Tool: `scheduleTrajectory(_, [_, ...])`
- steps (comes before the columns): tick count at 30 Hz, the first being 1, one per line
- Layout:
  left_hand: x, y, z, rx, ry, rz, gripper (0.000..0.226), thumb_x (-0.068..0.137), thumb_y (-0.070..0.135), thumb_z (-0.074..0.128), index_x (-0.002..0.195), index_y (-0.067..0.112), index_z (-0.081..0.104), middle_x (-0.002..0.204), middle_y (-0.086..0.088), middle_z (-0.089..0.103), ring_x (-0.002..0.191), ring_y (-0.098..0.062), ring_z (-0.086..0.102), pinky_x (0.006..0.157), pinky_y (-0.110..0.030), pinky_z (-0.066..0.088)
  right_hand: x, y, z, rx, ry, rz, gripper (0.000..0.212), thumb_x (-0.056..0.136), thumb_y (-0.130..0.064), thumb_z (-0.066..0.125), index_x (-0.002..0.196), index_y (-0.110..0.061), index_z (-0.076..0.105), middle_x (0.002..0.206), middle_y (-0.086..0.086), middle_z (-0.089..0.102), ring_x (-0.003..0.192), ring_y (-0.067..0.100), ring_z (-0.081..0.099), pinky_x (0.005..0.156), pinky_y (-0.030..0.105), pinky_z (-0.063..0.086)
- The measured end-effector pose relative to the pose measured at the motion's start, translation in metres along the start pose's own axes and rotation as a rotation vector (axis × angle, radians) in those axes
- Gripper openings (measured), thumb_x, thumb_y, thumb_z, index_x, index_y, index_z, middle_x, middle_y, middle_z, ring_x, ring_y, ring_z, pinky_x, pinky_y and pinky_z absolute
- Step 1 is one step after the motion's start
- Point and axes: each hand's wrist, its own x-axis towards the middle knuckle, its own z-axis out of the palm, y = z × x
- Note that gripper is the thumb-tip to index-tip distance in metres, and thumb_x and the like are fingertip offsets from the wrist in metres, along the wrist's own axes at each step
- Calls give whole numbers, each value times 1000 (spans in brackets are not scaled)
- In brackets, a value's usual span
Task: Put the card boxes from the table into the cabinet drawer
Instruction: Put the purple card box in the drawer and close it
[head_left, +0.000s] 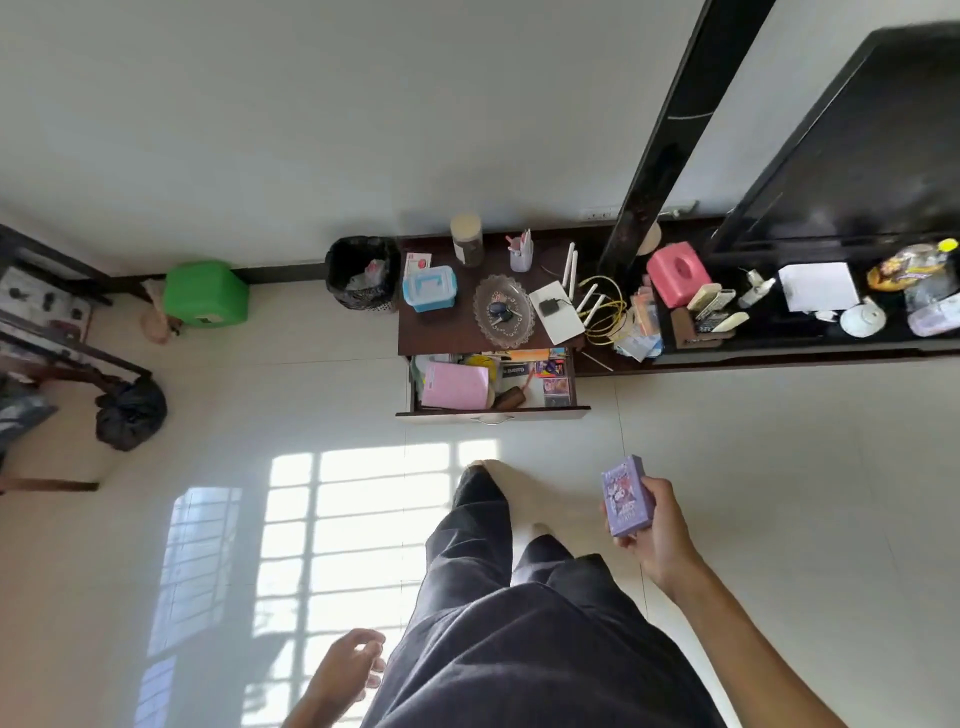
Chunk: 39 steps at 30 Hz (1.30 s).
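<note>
My right hand grips a purple card box with a cartoon print, held upright over the tiled floor at the right of my legs. Ahead, the dark wooden cabinet has its drawer pulled out. Inside the drawer lie a pink pad, papers and several colourful card boxes at its right side. My left hand hangs low beside my left leg, fingers loosely curled, holding nothing.
On the cabinet top stand a blue box, a glass dish, a white router and a jar. A black bin and green stool sit left. A long dark shelf with clutter runs right.
</note>
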Motion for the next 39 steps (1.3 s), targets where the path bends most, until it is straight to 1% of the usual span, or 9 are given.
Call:
scheduleTrajectory(4, [47,59,-37,-83,-41,-10,15,95,5,52,98,2,66,71,-10,64,54,-19,54,50,-23,37,23,-18,28,15,29,16,48,104,-45,37,127,-9,59,99,16,62,80,24,56,60,29,45])
scheduleTrajectory(8, [97,125,-59,-55,-44,68,12,95,13,54,97,9,65,74,-9,68,55,-18,57,47,-21,39,50,-39,50,-19,57,64,50,103,-45,45,143,-15,47,133,18,55,107,31,59,73,35,53])
scheduleTrajectory(12, [153,185,-53,-33,-107,126,12,93,15,55,95,18,67,76,-5,71,58,-13,60,52,-21,43,96,-56,55,-167,64,48,51,102,-44,49,147,-20,44,138,14,53,115,34,59,90,44,58])
scheduleTrajectory(19, [314,251,18,3,-103,215,19,86,14,60,104,17,65,86,-5,70,68,-17,62,63,-27,48,258,-47,50,-343,-23,-62,49,84,-61,60,129,-43,54,116,10,68,98,28,70,66,23,54])
scheduleTrajectory(23, [428,264,87,277,-134,300,27,89,21,63,115,20,63,103,-8,65,83,-20,60,77,-31,50,390,-8,31,-319,16,-80,38,91,-44,70,125,-39,55,112,14,70,99,30,71,69,28,53])
scheduleTrajectory(27, [543,276,143,813,52,666,60,86,35,63,141,23,44,135,-4,52,123,-26,49,103,-40,43,509,21,17,-362,-4,-210,47,82,-44,78,123,-42,55,107,5,75,101,25,72,67,24,54])
scheduleTrajectory(31, [644,296,166,922,18,888,63,82,50,63,137,28,41,126,0,57,113,-24,54,93,-37,47,605,38,14,-383,-32,-355,53,70,-44,81,119,-45,60,103,4,78,94,22,75,63,21,57])
scheduleTrajectory(36, [714,294,176,973,-160,1075,53,82,52,56,129,57,32,98,19,61,87,-9,62,73,-25,51,703,50,14,-611,-172,-573,60,70,-42,87,123,-43,60,109,8,72,99,27,71,78,45,64])
scheduleTrajectory(39, [728,284,175,795,-171,1142,33,79,54,61,108,64,49,89,26,61,80,1,60,65,-6,43,740,54,19,-938,-233,-705,61,68,-46,87,123,-48,59,107,-16,67,86,11,68,79,43,59])
